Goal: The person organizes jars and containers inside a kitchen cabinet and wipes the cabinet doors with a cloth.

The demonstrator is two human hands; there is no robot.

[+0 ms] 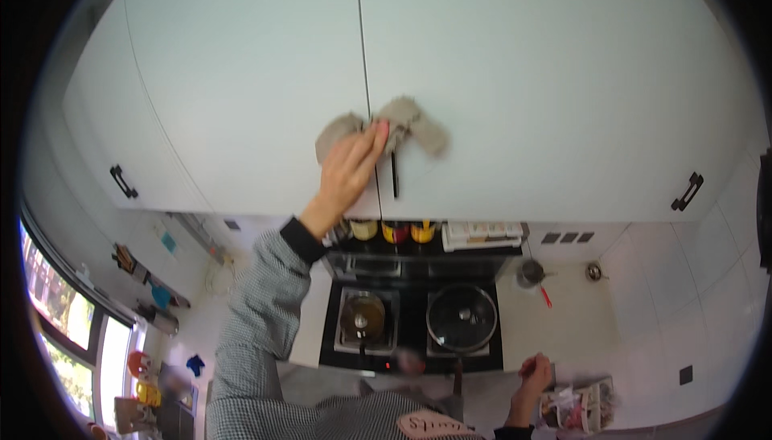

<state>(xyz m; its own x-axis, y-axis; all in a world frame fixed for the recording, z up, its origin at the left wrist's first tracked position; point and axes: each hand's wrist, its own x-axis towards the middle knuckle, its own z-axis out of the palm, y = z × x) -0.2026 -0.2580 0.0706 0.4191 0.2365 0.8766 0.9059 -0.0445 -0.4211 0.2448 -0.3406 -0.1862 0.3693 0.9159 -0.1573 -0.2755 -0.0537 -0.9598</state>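
Observation:
My left hand [350,165] is raised and presses a crumpled beige cloth [416,123] against the white wall-cabinet doors [537,78]. The cloth spreads to both sides of my fingers, across the vertical gap between two doors. Just below it shows the lower part of a black door handle [395,176]; its top is hidden by the cloth. My right hand [534,376] hangs low on the right, in front of the counter, its fingers curled in with nothing visible in them.
Below the cabinets is a black gas hob [413,319] with a small lidded pot [362,317] and a large lidded pan [462,318]. Jars [395,232] stand on the ledge behind. A red-handled pan [532,272] lies right, a filled basket [579,407] lower right.

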